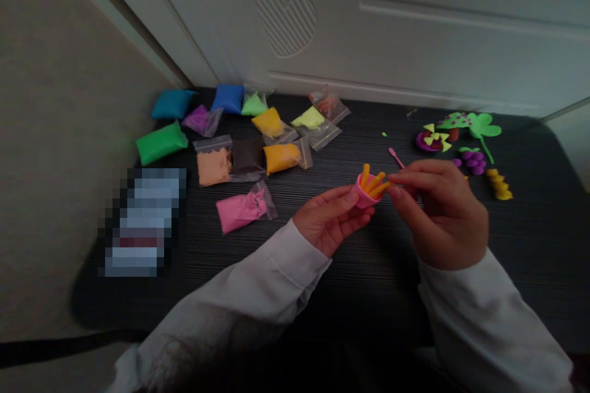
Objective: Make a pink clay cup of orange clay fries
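Observation:
My left hand [329, 216] is closed around a small pink clay cup [365, 199], its thumb against the near side. Several yellow-orange clay sticks [374, 182], like French fries, poke out of the cup's top, leaning in different directions. At the cup's right rim, thumb and forefinger of my right hand [445, 215] pinch the tip of one stick that leans that way. Just behind the right hand lies a pink modelling tool [395, 156], its lower end hidden by the fingers.
Bags of coloured clay, including a pink one [242, 209] and a green one [161, 143], lie left on the dark table [286, 295]. A blurred-out device [147, 221] rests farther left. Finished clay pieces, among them purple grapes [474, 161] and a yellow twist [499, 185], sit right.

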`<state>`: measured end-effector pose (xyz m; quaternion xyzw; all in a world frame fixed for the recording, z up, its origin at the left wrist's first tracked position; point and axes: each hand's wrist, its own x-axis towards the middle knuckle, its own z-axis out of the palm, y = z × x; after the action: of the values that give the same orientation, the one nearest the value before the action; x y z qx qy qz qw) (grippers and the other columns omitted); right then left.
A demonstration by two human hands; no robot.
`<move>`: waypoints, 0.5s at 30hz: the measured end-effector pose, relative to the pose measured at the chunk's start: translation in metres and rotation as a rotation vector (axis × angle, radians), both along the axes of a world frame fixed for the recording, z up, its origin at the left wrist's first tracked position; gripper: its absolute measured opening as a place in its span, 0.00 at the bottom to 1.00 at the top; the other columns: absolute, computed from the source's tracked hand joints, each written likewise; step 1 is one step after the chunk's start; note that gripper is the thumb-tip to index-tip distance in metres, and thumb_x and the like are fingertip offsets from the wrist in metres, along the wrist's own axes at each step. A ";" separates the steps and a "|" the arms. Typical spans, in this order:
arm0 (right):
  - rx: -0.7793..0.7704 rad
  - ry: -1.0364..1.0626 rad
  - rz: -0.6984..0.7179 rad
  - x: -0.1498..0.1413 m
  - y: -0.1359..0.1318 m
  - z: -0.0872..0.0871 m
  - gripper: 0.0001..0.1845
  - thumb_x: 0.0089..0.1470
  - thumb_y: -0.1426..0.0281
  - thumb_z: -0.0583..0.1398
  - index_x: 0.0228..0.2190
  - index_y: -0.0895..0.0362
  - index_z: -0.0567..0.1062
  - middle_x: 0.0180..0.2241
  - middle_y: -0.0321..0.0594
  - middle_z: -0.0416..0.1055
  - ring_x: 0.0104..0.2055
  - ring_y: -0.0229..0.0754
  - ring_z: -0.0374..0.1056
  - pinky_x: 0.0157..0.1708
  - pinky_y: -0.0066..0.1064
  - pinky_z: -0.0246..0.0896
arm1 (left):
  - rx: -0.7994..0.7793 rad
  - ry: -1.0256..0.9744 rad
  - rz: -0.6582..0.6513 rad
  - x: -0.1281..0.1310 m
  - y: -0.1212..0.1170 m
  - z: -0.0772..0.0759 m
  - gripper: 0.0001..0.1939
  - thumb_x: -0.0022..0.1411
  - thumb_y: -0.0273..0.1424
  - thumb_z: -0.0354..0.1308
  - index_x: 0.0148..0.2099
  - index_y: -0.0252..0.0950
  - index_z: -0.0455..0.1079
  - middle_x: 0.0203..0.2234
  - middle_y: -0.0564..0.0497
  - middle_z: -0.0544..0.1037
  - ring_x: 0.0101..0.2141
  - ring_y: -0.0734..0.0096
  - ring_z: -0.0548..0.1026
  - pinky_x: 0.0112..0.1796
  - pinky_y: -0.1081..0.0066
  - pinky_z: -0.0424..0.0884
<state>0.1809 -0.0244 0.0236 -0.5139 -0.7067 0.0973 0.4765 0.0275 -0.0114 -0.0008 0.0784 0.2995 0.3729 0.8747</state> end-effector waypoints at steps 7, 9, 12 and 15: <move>0.005 -0.063 -0.017 0.000 0.001 0.001 0.08 0.45 0.73 0.60 0.31 0.53 0.74 0.31 0.38 0.69 0.34 0.40 0.65 0.30 0.34 0.62 | 0.000 -0.007 -0.005 0.000 -0.001 0.002 0.09 0.54 0.24 0.55 0.39 0.29 0.71 0.28 0.49 0.78 0.28 0.76 0.76 0.32 0.78 0.71; -0.017 -0.033 -0.023 -0.001 0.000 0.001 0.09 0.45 0.72 0.60 0.32 0.53 0.74 0.32 0.38 0.68 0.32 0.39 0.64 0.29 0.33 0.61 | -0.004 -0.008 0.002 0.000 0.000 0.003 0.09 0.54 0.23 0.54 0.38 0.29 0.71 0.28 0.49 0.78 0.28 0.76 0.76 0.33 0.78 0.71; -0.064 0.069 -0.046 -0.002 -0.002 0.002 0.12 0.46 0.72 0.60 0.37 0.52 0.73 0.35 0.39 0.67 0.31 0.38 0.63 0.31 0.34 0.61 | -0.041 -0.005 0.016 -0.001 0.001 0.005 0.08 0.55 0.23 0.53 0.38 0.30 0.70 0.29 0.48 0.78 0.29 0.75 0.76 0.33 0.77 0.71; -0.081 0.171 -0.085 -0.002 -0.002 0.004 0.11 0.49 0.71 0.58 0.37 0.51 0.72 0.36 0.39 0.66 0.34 0.39 0.63 0.34 0.35 0.60 | -0.126 0.003 0.007 -0.002 0.004 0.005 0.10 0.58 0.27 0.49 0.36 0.28 0.70 0.26 0.46 0.77 0.27 0.75 0.75 0.30 0.77 0.71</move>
<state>0.1794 -0.0266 0.0273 -0.5520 -0.6364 0.1490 0.5179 0.0258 -0.0077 0.0042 0.0228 0.3241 0.3564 0.8760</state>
